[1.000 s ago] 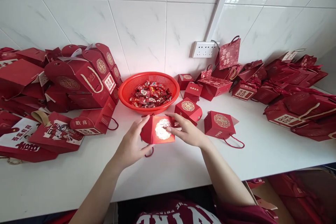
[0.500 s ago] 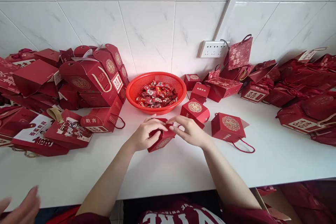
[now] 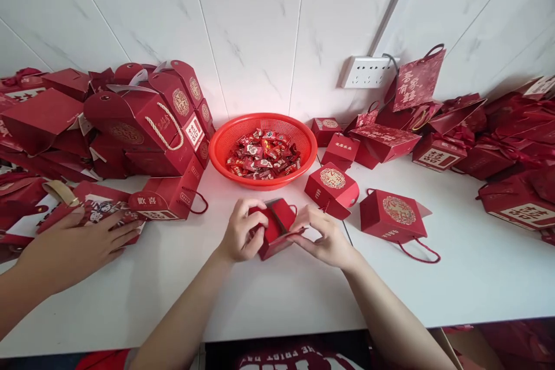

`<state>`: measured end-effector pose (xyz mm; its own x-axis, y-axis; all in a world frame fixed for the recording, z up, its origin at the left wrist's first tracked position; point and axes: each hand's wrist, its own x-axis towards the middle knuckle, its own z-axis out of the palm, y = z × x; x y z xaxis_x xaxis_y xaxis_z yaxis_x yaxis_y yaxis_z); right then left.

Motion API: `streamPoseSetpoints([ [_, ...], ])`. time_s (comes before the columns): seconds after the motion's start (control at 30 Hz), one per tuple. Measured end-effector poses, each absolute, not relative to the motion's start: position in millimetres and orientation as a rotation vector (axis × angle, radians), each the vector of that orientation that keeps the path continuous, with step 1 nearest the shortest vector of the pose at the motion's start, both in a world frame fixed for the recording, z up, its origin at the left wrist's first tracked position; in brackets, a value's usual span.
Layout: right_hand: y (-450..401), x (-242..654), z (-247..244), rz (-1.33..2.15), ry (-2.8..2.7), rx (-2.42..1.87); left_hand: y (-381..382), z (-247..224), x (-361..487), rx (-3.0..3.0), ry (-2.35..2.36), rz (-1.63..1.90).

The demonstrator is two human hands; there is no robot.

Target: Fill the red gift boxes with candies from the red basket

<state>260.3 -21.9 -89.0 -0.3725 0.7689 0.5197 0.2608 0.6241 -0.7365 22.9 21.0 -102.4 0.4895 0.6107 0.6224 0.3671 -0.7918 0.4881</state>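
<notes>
On the white table between my hands stands a small red gift box (image 3: 274,250), its top open and its red inside showing. My left hand (image 3: 246,230) has curled fingers gripping the left edge of this box. With thumb and fingers, my right hand (image 3: 323,237) pinches a flap at its right edge. A thin red cord loop shows behind the box. Just beyond it sits a red plastic basket (image 3: 217,165) of wrapped candies (image 3: 265,156).
Another person's hand (image 3: 89,245) lies on a red box (image 3: 97,208) at left. Stacked red gift boxes (image 3: 130,121) line the left side. To the right are a box with a cord handle (image 3: 392,217) and more boxes (image 3: 515,179). A power strip (image 3: 367,72) hangs on the tiled wall.
The box's top has been opened, and its inside now shows. My right hand has shifted to a flap. The other person's hand has come in from the lower left onto a box.
</notes>
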Motion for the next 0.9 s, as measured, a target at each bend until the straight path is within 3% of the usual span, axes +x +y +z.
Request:
streamPoseSetpoints([
  [0.3,-21,264,-76,1.06,-2.126,-0.589,34,-98,21,2.325,0.861,0.889],
  [0.53,-18,261,-84,0.725,-2.302,-0.905,33,-97,26,2.145,0.953,0.836],
  [0.9,-10,253,-98,0.782,-2.242,-0.766,26,-95,32,1.98,1.253,0.774],
])
